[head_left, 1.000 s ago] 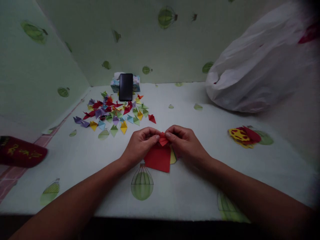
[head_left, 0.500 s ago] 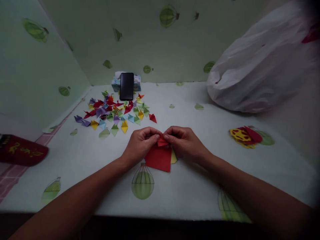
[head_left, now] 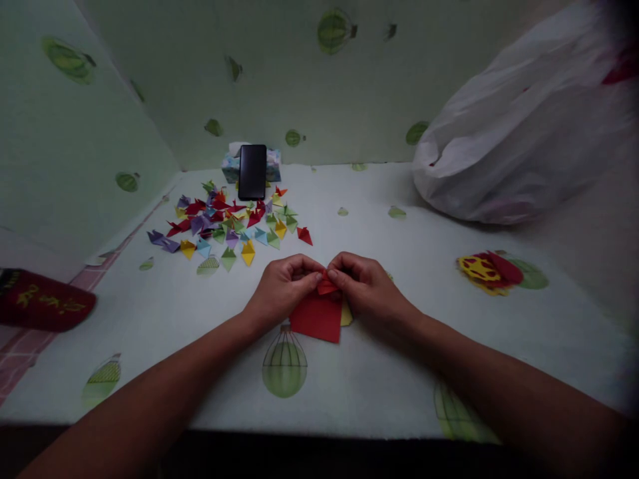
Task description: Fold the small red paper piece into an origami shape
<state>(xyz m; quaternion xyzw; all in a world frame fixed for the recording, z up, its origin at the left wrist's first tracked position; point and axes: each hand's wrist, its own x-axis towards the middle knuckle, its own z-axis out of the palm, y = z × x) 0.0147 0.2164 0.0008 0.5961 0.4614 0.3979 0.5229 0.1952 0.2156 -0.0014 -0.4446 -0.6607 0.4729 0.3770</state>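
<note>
Between the fingertips of both hands is a small folded piece of red paper (head_left: pixel 327 287), partly hidden by the thumbs. My left hand (head_left: pixel 287 286) pinches its left side. My right hand (head_left: pixel 364 283) pinches the right side, its thumb close to the left thumb. Beneath the hands lies a flat sheet of red paper (head_left: pixel 317 319) on the table, with a yellow paper (head_left: pixel 346 313) peeking out at its right edge. Past the left hand, a pile of small folded paper birds (head_left: pixel 228 223) in many colours covers the table.
A dark phone (head_left: pixel 252 171) leans against a tissue box (head_left: pixel 230 165) at the back. To the right are a large white plastic bag (head_left: pixel 499 140) and red and yellow cut-outs (head_left: pixel 486 271). A red cylindrical object (head_left: pixel 47 299) lies at the left edge of the table (head_left: pixel 224 392).
The fingertips and the folded red paper have shifted very slightly to the right. Both hands keep their pinch, and the things on the table stay where they were.
</note>
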